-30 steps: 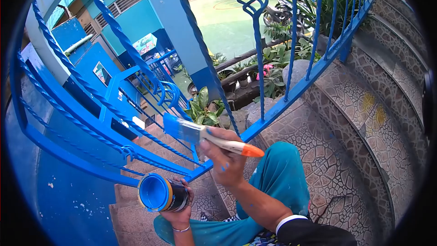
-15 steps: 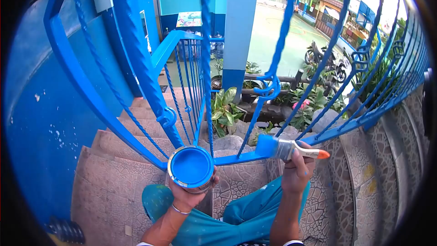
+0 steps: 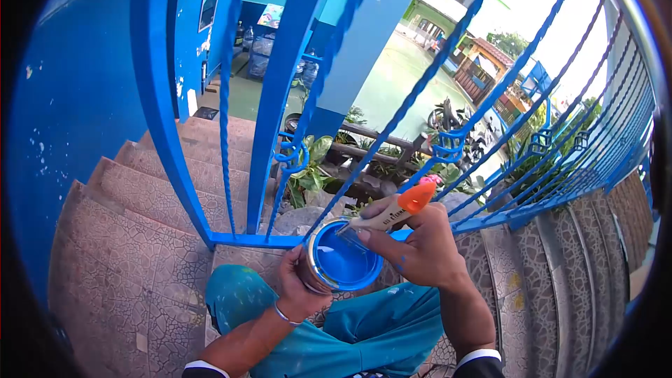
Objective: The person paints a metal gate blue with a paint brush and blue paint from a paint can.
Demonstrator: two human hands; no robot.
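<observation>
My left hand (image 3: 301, 283) is wrapped round the side of a paint can (image 3: 378, 271), tilted toward me above my lap. Blue paint (image 3: 344, 259) shows inside it. In my right hand (image 3: 423, 241) is a paintbrush (image 3: 388, 218) with a pale handle and an orange end. Its bristles point down into the can's mouth and are mostly out of sight. A small blue smear marks the right hand. Just beyond the can runs the bottom rail (image 3: 259, 240) of a blue metal railing with twisted bars (image 3: 420, 91).
Stone-patterned steps (image 3: 168, 196) descend on the left beside a blue wall (image 3: 84, 105), and more steps (image 3: 560, 280) curve away on the right. Past the railing are leafy plants (image 3: 311, 161) and a pillar (image 3: 371, 42). My teal-trousered legs (image 3: 350, 336) are folded below.
The brush has moved from beside the bottom rail to the left, into the can. The can has shifted right, and the view has turned.
</observation>
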